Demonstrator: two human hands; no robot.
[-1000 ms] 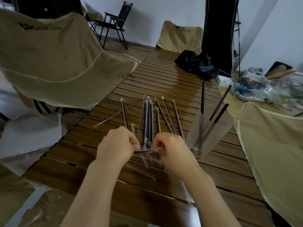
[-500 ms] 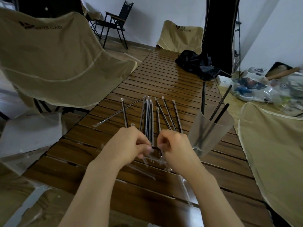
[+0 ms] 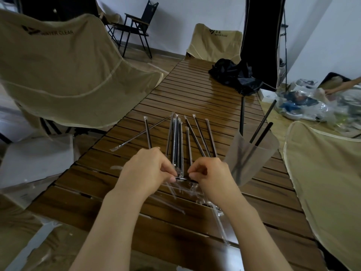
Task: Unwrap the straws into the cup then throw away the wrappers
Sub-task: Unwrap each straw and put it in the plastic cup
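A long slatted wooden table (image 3: pixel 195 98) is seen running away from the camera. It is flanked by tan fabric chairs: a large one at left (image 3: pixel 58 61), one at the far end (image 3: pixel 214 44), one at right (image 3: pixel 324 182). A black folding chair (image 3: pixel 139 26) is placed by the far wall. A crumpled black cloth (image 3: pixel 234 75) is lying on the far part of the table.

A frosted plastic cup (image 3: pixel 248 157) is set on the table to the right of the hands, near the right edge. Three bare black straws (image 3: pixel 261 124) are held upright in it, leaning apart.

A spread of wrapped straws (image 3: pixel 176 139) is laid on the slats just beyond the hands, most pointing away from the camera. One wrapped straw (image 3: pixel 139 133) is laid crosswise at the left of the group.

Empty clear wrappers (image 3: pixel 181 192) are scattered on the table under and behind the wrists.

The left hand (image 3: pixel 148 171) is curled, thumb and fingers pinched on one end of a short exposed length of a black straw (image 3: pixel 183 179). The right hand (image 3: pixel 211 173) is curled likewise, pinching the other end. The straw is held level between the two hands, just above the table. Whether wrapper film is still on it cannot be told
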